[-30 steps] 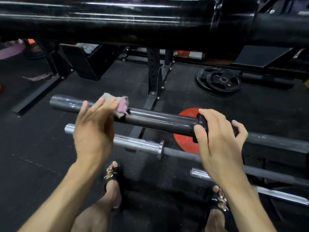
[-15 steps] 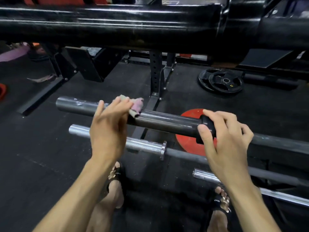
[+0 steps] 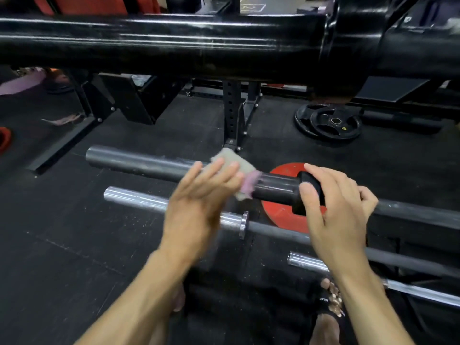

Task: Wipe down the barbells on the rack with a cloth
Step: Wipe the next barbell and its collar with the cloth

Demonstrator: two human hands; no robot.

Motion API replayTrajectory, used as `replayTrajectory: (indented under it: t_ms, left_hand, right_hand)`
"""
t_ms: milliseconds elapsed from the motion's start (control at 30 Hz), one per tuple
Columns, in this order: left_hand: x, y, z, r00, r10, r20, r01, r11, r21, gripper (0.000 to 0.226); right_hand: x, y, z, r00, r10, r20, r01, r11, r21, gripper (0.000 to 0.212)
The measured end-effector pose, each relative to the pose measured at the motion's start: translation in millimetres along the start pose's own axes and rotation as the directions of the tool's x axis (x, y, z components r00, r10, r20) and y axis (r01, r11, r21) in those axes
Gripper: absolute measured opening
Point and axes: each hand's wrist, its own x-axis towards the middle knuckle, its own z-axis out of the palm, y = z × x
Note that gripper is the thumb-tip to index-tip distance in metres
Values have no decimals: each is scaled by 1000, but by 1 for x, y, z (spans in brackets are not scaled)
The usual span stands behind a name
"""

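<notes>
Barbell sleeve (image 3: pixel 149 163) on the rack looks about done, since the left hand (image 3: pixel 196 210), fingers nearly straight, has slid the cloth (image 3: pixel 236 174) from mid-sleeve right up near the collar (image 3: pixel 308 192), which the right hand (image 3: pixel 336 215) still grips steady.

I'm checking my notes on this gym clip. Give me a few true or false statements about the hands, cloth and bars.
1. The left hand presses the cloth on the dark barbell sleeve. True.
2. The right hand hangs free. False: it grips the sleeve's black collar.
3. A red plate lies on the floor behind the bar. True.
4. The cloth is on the chrome barbell. False: it is on the dark sleeve.
</notes>
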Motion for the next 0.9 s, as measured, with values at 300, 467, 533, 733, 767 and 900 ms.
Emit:
replayTrajectory:
  t_ms: [300, 467, 533, 733, 767, 900]
  left_hand:
    - [18, 16, -16, 952, -273, -139, 238, 945, -226, 50]
    - [9, 60, 19, 994, 21, -106, -34, 992, -122, 63]
    - [12, 34, 11, 998, -4, -68, -4, 994, -112, 76]
    - [5, -25, -20, 915, -371, -156, 362, 928, -82, 52]
    - [9, -16, -22, 906, -390, -164, 384, 921, -70, 56]
    - [19, 50, 2, 982, -167, -84, 159, 983, -95, 62]
  right_hand:
    - [-5, 7, -10, 976, -115, 183, 115, 993, 9, 66]
    - [-2, 8, -5, 993, -45, 109, 52, 997, -61, 66]
    - [-1, 6, -4, 996, -6, 87, 10, 999, -49, 68]
    - [-4, 9, -8, 989, -90, 120, 97, 994, -53, 52]
    - [-3, 8, -6, 990, -83, 111, 91, 993, -70, 52]
    - [-1, 3, -1, 996, -28, 85, 36, 995, -94, 50]
